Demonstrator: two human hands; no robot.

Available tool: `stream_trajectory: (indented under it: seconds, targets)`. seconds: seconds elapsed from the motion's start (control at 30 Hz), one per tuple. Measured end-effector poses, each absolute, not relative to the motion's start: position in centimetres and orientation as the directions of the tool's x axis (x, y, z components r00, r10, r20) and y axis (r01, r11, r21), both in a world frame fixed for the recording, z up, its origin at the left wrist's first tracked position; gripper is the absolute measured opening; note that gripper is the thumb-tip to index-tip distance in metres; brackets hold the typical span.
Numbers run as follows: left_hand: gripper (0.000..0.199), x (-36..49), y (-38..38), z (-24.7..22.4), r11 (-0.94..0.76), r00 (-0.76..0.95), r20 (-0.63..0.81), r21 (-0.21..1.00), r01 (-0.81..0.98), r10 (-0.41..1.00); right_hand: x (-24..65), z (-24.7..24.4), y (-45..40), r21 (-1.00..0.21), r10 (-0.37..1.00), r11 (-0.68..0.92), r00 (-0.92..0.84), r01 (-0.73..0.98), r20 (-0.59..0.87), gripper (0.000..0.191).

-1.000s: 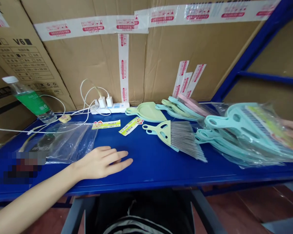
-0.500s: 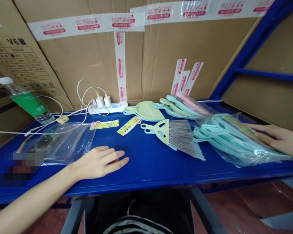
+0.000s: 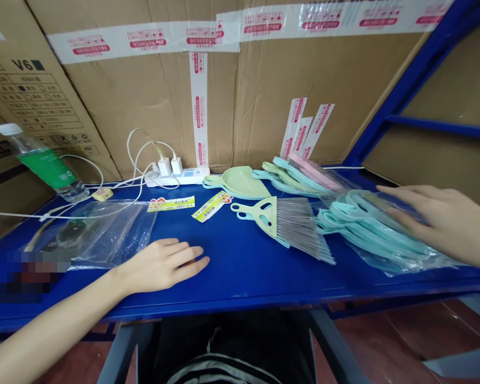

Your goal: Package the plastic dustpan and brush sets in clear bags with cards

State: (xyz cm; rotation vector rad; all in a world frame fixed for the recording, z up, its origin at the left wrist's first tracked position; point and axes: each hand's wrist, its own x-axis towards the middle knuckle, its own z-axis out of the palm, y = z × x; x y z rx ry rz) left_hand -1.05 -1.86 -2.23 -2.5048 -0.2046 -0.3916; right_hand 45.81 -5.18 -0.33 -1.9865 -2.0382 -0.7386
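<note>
On the blue tabletop [image 3: 240, 277] my left hand [image 3: 166, 265] lies palm down, fingers loosely spread, with nothing in it. At the right, my right hand [image 3: 432, 218] is over a plastic-wrapped stack of turquoise dustpans [image 3: 368, 229], thumb and fingers apart; whether it touches the wrap I cannot tell. Left of that stack are two hand brushes [image 3: 272, 218] lying one on the other, a pale green one above a light blue one, with grey bristles pointing right. A green dustpan [image 3: 244, 181] rests behind them, over a light blue piece.
More wrapped sets [image 3: 300, 173] in green, blue and pink lean by the cardboard. Two printed labels [image 3: 171, 204] lie mid-table. A clear plastic bag [image 3: 108, 234], a water bottle [image 3: 44, 165] and a power strip [image 3: 180, 176] with white cables occupy the left and back.
My right hand has risen and moved slightly left over the wrapped turquoise stack, covering the label on it. My left hand has stayed nearly still.
</note>
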Motion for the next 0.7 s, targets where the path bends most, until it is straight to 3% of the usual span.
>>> stream_trajectory:
  seconds: [0.07, 0.3, 0.47, 0.57, 0.7]
  targets:
    - [0.028, -1.0, -1.8, -2.2, -0.816, 0.943, 0.327, -0.529, 0.232, 0.057, 42.6, 0.3, -5.3, 0.223, 0.879, 0.058, -0.155, 0.973, 0.451, 0.05]
    - [0.03, -0.8, -1.2, -2.4, -0.814, 0.926, 0.365, -0.506, 0.285, 0.098, 34.3, 2.0, -4.5, 0.206, 0.679, 0.396, -0.436, 0.895, 0.591, 0.045]
    - [0.029, -0.2, -0.1, -2.0, -0.778, 0.953, 0.297, -0.583, 0.235, 0.065, 31.0, 2.3, -1.1, 0.037, 0.69, 0.655, -0.617, 0.755, 0.379, 0.031]
    - [0.025, 1.2, 0.8, -1.2, -0.759, 0.973, 0.208, -0.617, 0.209, 0.099, 29.8, 1.5, 0.8, 0.019, 0.717, 0.658, -0.634, 0.753, 0.289, 0.03]
    - [0.021, 4.3, 2.9, 0.3, -0.707, 0.942, 0.1, -0.637, 0.307, 0.319, 29.2, 0.4, 1.0, -0.009, 0.769, 0.618, -0.603, 0.786, 0.212, 0.019]
